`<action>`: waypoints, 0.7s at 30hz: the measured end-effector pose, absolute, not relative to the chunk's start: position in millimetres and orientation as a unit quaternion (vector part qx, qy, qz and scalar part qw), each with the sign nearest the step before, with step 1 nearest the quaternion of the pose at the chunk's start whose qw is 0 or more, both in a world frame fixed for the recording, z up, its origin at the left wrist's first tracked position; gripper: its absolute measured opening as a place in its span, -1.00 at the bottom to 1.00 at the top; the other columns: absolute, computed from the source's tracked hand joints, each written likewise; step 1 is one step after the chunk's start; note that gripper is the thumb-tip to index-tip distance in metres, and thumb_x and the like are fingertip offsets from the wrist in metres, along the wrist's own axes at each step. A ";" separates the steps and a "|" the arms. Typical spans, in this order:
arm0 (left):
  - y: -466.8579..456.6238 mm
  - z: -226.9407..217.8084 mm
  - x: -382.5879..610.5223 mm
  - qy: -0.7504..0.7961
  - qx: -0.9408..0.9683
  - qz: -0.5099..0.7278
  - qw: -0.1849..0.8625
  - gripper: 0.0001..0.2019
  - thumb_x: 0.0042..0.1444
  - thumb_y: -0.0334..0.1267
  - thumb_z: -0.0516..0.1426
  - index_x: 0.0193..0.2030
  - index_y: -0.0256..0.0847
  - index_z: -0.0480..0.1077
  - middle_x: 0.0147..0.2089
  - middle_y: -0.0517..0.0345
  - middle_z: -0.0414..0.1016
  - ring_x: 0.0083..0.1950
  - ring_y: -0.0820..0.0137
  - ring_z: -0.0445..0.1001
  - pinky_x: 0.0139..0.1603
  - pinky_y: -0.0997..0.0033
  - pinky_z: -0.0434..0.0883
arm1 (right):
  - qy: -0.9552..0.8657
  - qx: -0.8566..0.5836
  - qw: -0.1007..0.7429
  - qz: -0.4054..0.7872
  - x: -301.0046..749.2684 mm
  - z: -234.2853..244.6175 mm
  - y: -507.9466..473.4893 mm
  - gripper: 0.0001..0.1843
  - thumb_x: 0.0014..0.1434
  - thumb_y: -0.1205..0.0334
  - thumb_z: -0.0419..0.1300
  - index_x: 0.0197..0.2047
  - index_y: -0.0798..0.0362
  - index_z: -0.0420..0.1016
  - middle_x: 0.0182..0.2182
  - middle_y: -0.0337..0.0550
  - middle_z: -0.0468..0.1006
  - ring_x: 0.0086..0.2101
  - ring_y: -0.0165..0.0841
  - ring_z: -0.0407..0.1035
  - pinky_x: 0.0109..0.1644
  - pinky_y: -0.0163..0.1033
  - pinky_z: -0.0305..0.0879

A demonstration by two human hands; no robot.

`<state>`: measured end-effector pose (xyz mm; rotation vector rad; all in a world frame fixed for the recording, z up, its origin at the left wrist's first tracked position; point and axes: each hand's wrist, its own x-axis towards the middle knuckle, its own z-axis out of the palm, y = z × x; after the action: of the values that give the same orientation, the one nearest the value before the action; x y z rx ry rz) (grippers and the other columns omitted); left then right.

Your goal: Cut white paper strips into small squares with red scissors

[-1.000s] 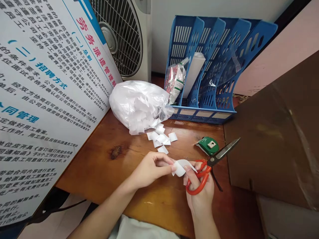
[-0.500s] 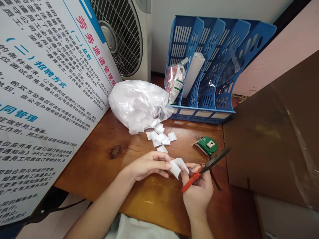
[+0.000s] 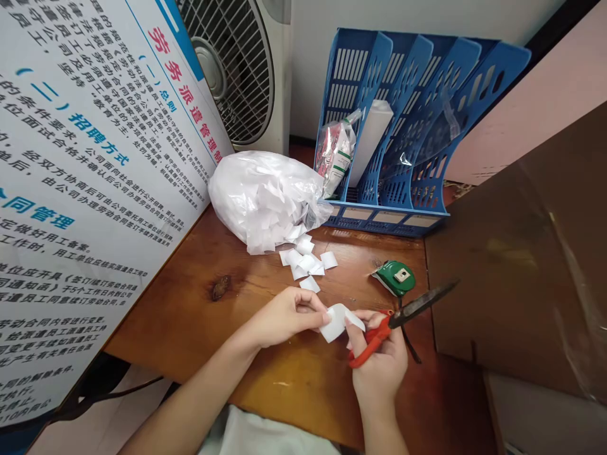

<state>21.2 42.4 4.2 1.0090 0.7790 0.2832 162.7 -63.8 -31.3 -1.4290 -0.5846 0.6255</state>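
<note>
A curled strip of white paper (image 3: 337, 321) spans the gap between my hands above the table. My left hand (image 3: 291, 316) pinches its left end between thumb and fingertips. On the other side, my right hand (image 3: 379, 354) grips the paper's right end with the thumb. Red-handled scissors (image 3: 374, 341) hang in that same right hand, their dark blades closed and pointing up to the right. Just beyond my hands lies a small pile of cut white paper squares (image 3: 306, 262), spilling from the mouth of a clear plastic bag (image 3: 260, 196) full of such pieces.
A green tape measure (image 3: 398, 277) lies right of the squares. Behind stands a blue file rack (image 3: 384, 208) holding a plastic packet and a white box. A printed board (image 3: 95, 189) leans at left, beside a fan (image 3: 237, 69). Brown cardboard (image 3: 512, 253) borders the wooden table (image 3: 180, 316) at right.
The scissors have turned slightly, with the blades reaching further right. The paper has shifted in my fingers, and my left fingers have curled in tighter on its end.
</note>
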 end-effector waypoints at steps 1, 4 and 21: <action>40.8 4.2 22.6 0.367 0.481 0.137 0.784 -0.71 0.08 -0.12 0.38 -0.29 -0.35 0.53 -0.25 -0.01 0.63 -0.24 0.40 0.54 -0.15 0.45 0.44 | -0.236 -0.627 0.681 0.295 164.2 -31.5 -63.6 -0.62 0.07 0.25 0.44 -0.30 0.01 0.24 -0.31 -0.21 0.56 -0.61 -0.52 0.31 -0.57 -0.39 0.22; 35.1 5.0 28.0 0.377 0.517 0.166 0.750 -0.71 0.16 -0.09 0.32 -0.28 -0.34 0.51 -0.26 -0.01 0.63 -0.27 0.39 0.54 -0.22 0.47 0.41 | -0.192 -0.600 0.698 0.340 167.2 -32.7 -63.5 -0.57 0.03 0.22 0.48 -0.28 0.01 0.24 -0.28 -0.23 0.56 -0.67 -0.57 0.25 -0.61 -0.39 0.18; 18.3 -0.2 41.8 0.436 0.445 0.277 0.732 -0.61 0.02 -0.15 0.42 -0.05 -0.32 0.60 -0.18 -0.04 0.69 -0.21 0.32 0.65 -0.12 0.45 0.53 | -0.136 -0.552 0.684 0.458 167.7 -24.5 -61.6 -0.57 0.07 0.18 0.48 -0.29 0.02 0.24 -0.53 -0.43 0.31 -0.64 -0.57 0.17 -0.55 -0.41 0.08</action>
<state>41.8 18.3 -0.2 0.9784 0.9600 0.6086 167.7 -61.6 -24.5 -1.2366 -0.3045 1.0277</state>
